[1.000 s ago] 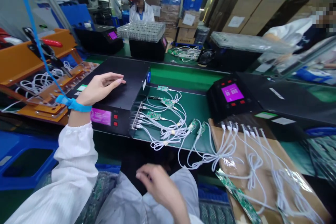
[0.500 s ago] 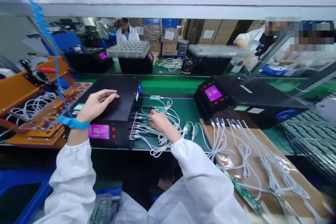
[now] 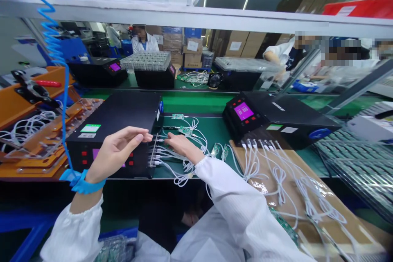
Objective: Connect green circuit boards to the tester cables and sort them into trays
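Note:
My left hand (image 3: 121, 151), a blue strap at its wrist, is over the front of the left black box (image 3: 123, 110), partly covering its purple screen. Its fingers are stretched out and hold nothing. At the box's right side, my right hand (image 3: 181, 146) has its fingers bent together by the white plugs (image 3: 157, 156); what they hold, if anything, is too small to tell. White cables (image 3: 184, 178) run from the plugs below that hand. Small green circuit boards (image 3: 186, 130) lie just behind it, and two more boards (image 3: 215, 150) lie to its right.
A second black box (image 3: 288, 116) with plugged cables stands at the right, beside a brown board (image 3: 307, 196). Stacked trays (image 3: 359, 168) are at far right, an orange fixture (image 3: 39, 131) at far left. A shelf edge (image 3: 184, 18) crosses above; people work behind.
My left hand has moved right and toward the front, nearer the plugs. My right hand has shifted left to the box's side. The whole view has shifted slightly.

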